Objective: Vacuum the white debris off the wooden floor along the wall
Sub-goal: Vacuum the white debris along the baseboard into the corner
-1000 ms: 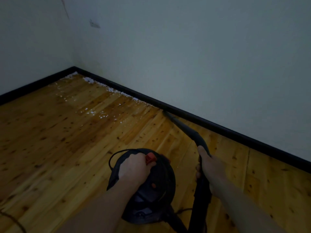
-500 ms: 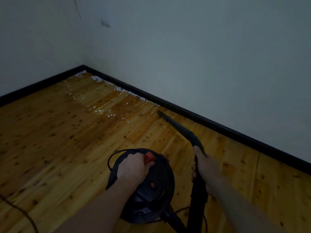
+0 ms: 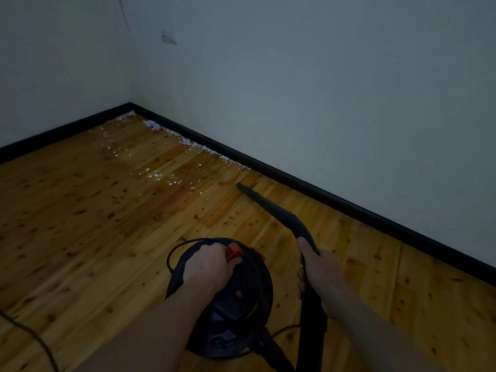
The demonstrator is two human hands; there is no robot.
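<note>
A round black vacuum cleaner [image 3: 241, 304] with a red part on top sits low in the middle of the view. My left hand [image 3: 206, 264] grips its top handle. My right hand [image 3: 318, 275] is closed around the black hose and wand [image 3: 271, 208]. The wand's narrow tip [image 3: 239, 185] rests on the wooden floor [image 3: 80, 224], a short way out from the black baseboard [image 3: 335, 197]. White debris [image 3: 193, 143] lies in a line along the baseboard toward the corner, and more white debris is scattered on the boards left of the tip.
Two pale walls meet at a corner [image 3: 130, 104] at the upper left. A small white fitting [image 3: 167, 38] hangs on the far wall. A thin power cord [image 3: 32, 336] crosses the floor at the lower left.
The wand tip has moved away from the baseboard, out onto the floor boards. The view has shifted, so the corner now appears further right. Both hands keep their grips.
</note>
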